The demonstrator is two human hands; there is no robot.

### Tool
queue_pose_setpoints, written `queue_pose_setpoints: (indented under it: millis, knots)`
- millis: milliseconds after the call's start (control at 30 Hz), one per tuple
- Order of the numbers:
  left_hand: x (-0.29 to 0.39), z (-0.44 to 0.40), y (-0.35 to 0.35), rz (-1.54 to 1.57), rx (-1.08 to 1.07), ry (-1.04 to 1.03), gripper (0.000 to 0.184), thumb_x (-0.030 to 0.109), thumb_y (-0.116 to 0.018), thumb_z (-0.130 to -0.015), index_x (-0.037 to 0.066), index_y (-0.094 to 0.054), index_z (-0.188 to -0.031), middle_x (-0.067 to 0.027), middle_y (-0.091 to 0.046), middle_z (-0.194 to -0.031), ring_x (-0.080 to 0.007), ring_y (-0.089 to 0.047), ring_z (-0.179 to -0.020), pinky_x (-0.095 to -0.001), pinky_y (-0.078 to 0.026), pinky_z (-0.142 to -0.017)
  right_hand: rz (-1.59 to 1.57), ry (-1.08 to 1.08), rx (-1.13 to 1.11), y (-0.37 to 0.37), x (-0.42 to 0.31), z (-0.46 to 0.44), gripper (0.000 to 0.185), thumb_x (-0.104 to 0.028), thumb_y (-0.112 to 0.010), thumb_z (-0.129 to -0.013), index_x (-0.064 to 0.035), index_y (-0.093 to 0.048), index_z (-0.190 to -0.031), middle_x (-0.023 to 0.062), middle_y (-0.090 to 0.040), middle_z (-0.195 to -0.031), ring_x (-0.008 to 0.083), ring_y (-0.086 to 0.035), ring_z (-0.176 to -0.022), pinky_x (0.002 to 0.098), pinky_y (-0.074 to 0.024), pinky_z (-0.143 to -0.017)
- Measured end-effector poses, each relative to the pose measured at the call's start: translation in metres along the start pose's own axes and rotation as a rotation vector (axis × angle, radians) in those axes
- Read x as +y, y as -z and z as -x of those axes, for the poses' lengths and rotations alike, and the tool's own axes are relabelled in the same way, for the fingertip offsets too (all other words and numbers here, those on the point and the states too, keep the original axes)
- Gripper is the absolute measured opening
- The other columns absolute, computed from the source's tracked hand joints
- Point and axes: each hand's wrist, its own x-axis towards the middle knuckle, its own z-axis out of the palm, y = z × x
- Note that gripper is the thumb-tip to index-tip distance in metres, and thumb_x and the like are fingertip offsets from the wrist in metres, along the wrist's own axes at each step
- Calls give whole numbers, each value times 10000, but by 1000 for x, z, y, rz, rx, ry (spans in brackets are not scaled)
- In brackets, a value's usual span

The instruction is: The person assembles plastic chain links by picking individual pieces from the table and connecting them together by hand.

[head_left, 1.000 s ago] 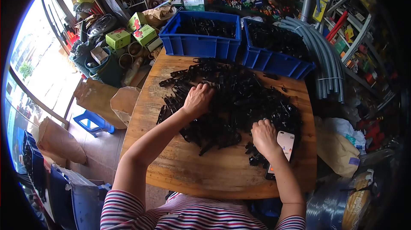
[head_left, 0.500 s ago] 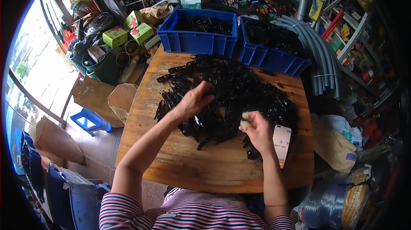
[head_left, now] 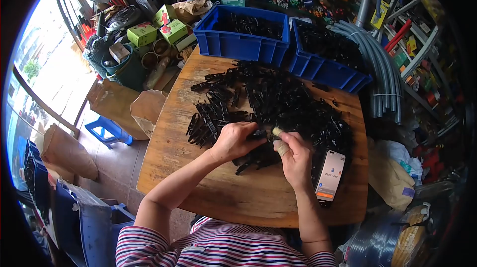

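Observation:
A wide pile of small black plastic parts [head_left: 290,100] covers the middle of the wooden table [head_left: 211,187]. At its near edge my left hand [head_left: 233,140] is closed, with a black plastic part [head_left: 257,134] between thumb and fingers. My right hand [head_left: 296,160] is beside it, thumb and forefinger pinched together close to that part. Pale covers wrap those two fingertips. Whatever the right fingers grip is too small and dark to make out. Right of this hand lies a phone [head_left: 330,175] with its screen lit.
Two blue crates, a left one [head_left: 238,45] and a right one [head_left: 330,70], stand at the table's far edge with black parts inside. Grey pipe coils [head_left: 385,63] are at the right. Cardboard boxes [head_left: 117,108] and a blue stool [head_left: 107,130] are on the floor at left.
My left hand has come back from over the pile toward me and now holds a black part. My right hand has moved slightly left, its fingers closing near the left hand's. The view has shifted slightly.

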Motion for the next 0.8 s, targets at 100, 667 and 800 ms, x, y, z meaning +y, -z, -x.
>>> queue_pose_setpoints:
  millis: [100, 667, 800]
  knots:
    - [0, 6, -8, -33, -8, -51, 329, 284, -712, -752, 23, -516, -712, -131, -561, -672, -338, -580, -661, -414, -465, -567, -55, -70, -7, -3, 2, 5, 175, 6, -642, -830, 37, -619, -1001, 77, -578, -778, 153, -562, -645, 259, -452, -582]
    - [11, 31, -2, -226, -109, -181, 316, 258, -719, -614, 76, -522, -782, -74, -573, -635, -268, -613, -616, -386, -471, -505, -13, -31, -301, 9, -3, 19, 196, -44, -644, -837, 60, -603, -998, 113, -574, -788, 190, -562, -633, 281, -448, -568]
    - [19, 28, 6, -221, -139, -77, 314, 305, -704, -671, 73, -538, -800, -99, -601, -658, -290, -621, -621, -398, -483, -520, 73, 63, -262, 5, -12, 17, 273, -56, -662, -818, 70, -585, -1047, 121, -545, -816, 222, -555, -671, 299, -453, -593]
